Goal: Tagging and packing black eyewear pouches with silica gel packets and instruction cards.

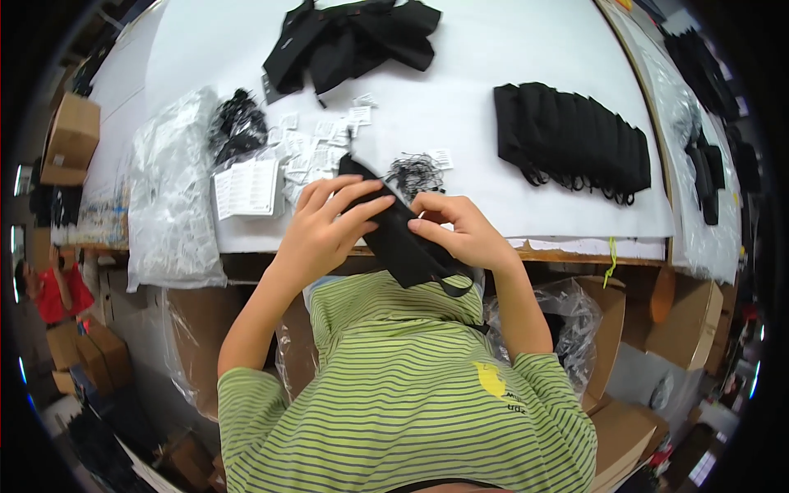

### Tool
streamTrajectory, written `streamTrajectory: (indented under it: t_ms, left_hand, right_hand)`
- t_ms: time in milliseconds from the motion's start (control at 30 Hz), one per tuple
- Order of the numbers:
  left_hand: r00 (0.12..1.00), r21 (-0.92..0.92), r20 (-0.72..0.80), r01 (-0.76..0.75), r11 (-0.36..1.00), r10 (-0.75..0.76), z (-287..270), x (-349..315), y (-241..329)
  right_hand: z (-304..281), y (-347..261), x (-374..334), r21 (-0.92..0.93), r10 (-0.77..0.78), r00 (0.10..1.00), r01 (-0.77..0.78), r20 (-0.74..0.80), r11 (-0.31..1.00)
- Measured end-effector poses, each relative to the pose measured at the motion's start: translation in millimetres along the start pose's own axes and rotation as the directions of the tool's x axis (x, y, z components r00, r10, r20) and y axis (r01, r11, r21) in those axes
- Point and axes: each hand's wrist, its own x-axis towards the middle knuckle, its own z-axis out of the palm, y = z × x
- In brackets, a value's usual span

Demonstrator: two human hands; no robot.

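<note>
A black fabric pouch (pixel 400 251) with a loop at its lower end is held slantwise over the table's near edge. My left hand (pixel 327 220) lies over its upper left side, fingers closed on the cloth. With thumb and forefinger together, my right hand (pixel 462 232) pinches the pouch's right edge; anything small between those fingertips is hidden. Just beyond the pouch lies a tangle of thin black cords (pixel 417 174). Loose small white tags (pixel 316 154) are scattered left of it, near a stack of white printed cards (pixel 246 189).
Black pouches form a neat row (pixel 571 140) at right and a loose heap (pixel 349 48) at the far side. A clear plastic bag (pixel 174 197) and a black bundle (pixel 238 127) lie left. Cardboard boxes (pixel 686 329) stand below the table. A person in red (pixel 66 292) is far left.
</note>
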Motion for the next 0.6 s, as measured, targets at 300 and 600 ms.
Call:
streamTrajectory:
  t_ms: [300, 600]
  left_hand:
    - [0.982, -0.082, 0.164, -0.086, 0.993, 0.098, -2.6, -17.4, 4.9]
    - [0.956, -0.18, 0.266, -0.075, 0.981, 0.122, 1.4, -13.4, 6.9]
  right_hand:
    - [6.6, -10.0, -16.8, -0.209, -0.046, 0.999, 0.04, -0.025, 0.977]
    - [7.0, -10.5, -23.2, -0.229, -0.02, 0.999, 0.03, 0.046, 0.973]
